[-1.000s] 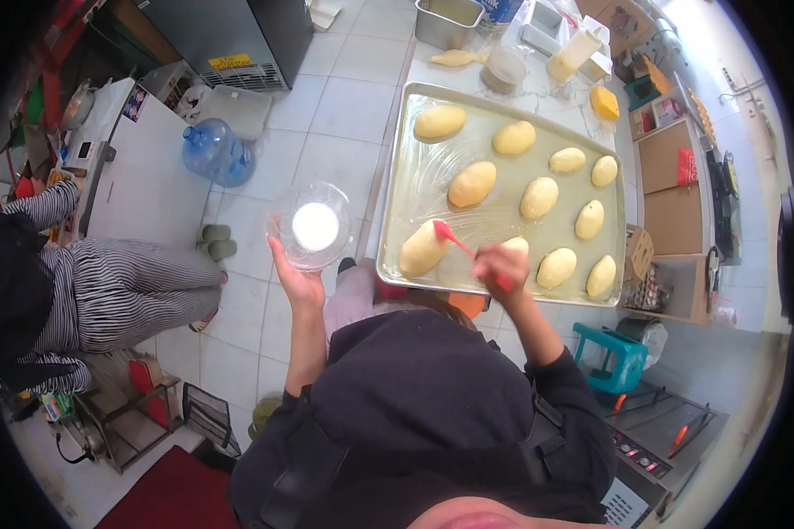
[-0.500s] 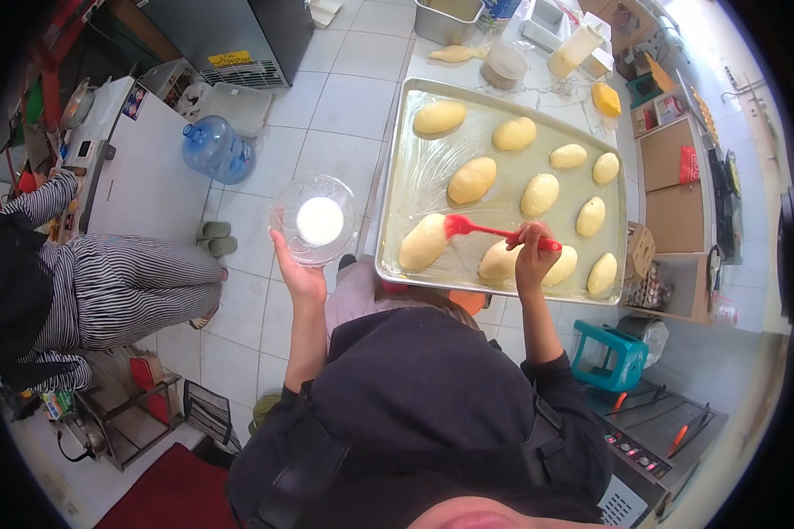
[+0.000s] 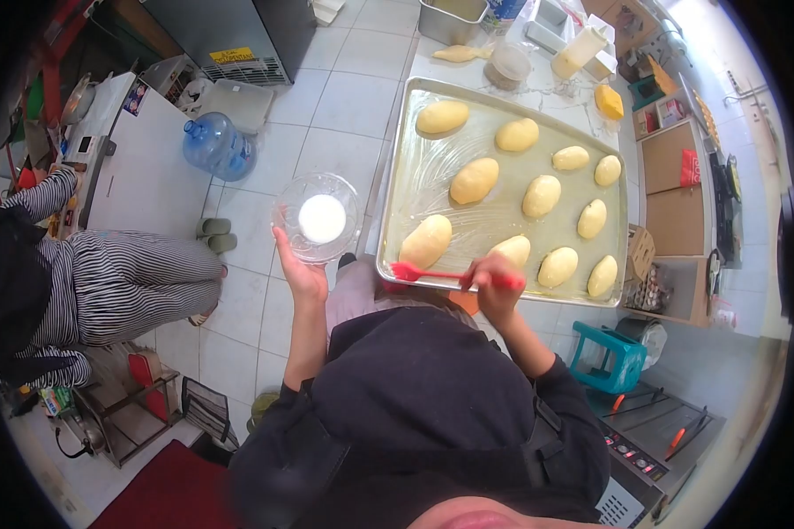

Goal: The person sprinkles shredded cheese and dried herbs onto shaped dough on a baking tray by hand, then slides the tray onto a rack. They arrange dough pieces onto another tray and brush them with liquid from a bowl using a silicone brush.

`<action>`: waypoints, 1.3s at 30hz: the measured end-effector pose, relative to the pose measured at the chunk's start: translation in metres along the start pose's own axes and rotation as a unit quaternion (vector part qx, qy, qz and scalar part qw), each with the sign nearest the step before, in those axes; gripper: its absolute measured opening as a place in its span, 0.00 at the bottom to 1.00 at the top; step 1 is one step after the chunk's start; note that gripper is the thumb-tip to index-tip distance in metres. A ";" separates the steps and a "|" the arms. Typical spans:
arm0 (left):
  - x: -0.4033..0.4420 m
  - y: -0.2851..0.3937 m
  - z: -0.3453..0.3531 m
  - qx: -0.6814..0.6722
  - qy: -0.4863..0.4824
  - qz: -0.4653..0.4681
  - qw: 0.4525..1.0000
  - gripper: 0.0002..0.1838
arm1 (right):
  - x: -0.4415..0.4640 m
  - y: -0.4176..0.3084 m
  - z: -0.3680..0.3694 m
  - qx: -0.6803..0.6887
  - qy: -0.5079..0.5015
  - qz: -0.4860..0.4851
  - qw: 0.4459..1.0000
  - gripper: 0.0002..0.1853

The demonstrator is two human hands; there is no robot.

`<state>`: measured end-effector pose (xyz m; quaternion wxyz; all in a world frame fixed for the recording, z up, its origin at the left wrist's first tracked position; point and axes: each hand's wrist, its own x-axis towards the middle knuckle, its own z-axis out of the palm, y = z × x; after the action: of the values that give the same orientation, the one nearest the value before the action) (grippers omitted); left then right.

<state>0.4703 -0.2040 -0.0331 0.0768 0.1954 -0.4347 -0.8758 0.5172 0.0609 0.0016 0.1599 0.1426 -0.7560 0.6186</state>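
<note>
My left hand (image 3: 303, 271) holds up a clear bowl (image 3: 348, 204) from below and at its near side, left of the tray. White liquid (image 3: 322, 219) lies in the bottom of the bowl. In my right hand (image 3: 496, 284) is a red pastry brush (image 3: 441, 276), its head pointing left over the near edge of the baking tray (image 3: 388, 176). The brush head is close to the near side of an oval dough piece (image 3: 426, 242); whether they touch I cannot tell. Several more dough pieces, such as one (image 3: 475, 181) mid-tray, sit apart from each other. My fingers partly cover another piece (image 3: 512, 250).
Behind the tray stand a metal pan (image 3: 450, 19), a lidded tub (image 3: 506, 66), a squeeze bottle (image 3: 579, 53) and a yellow item (image 3: 609, 102). A blue water jug (image 3: 219, 148) is on the floor. Another person (image 3: 141, 286) stands at the left. A teal stool (image 3: 609, 355) is at the right.
My right hand has moved left and toward me. The brush head has gone from the dough piece's upper right side down to its near side. The left hand and bowl stay nearly still.
</note>
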 end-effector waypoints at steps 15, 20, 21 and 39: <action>-0.006 0.009 0.008 -0.027 -0.013 -0.019 0.999 0.32 | 0.039 0.056 -0.038 0.012 0.294 0.183 0.938 0.19; -0.006 0.008 0.007 0.007 -0.001 -0.009 1.000 0.30 | 0.021 0.017 0.004 0.074 0.208 0.124 0.967 0.13; -0.008 0.009 0.009 0.006 0.001 -0.012 1.000 0.30 | 0.010 0.019 0.012 0.030 0.160 0.074 0.984 0.11; -0.016 0.001 0.024 -0.014 -0.022 -0.041 0.999 0.29 | 0.025 -0.015 -0.047 0.005 0.160 -0.003 0.987 0.20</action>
<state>0.4745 -0.1819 -0.0151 0.0345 0.1927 -0.4160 -0.8880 0.5035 0.1033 0.0336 0.2798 0.0449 -0.7173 0.6365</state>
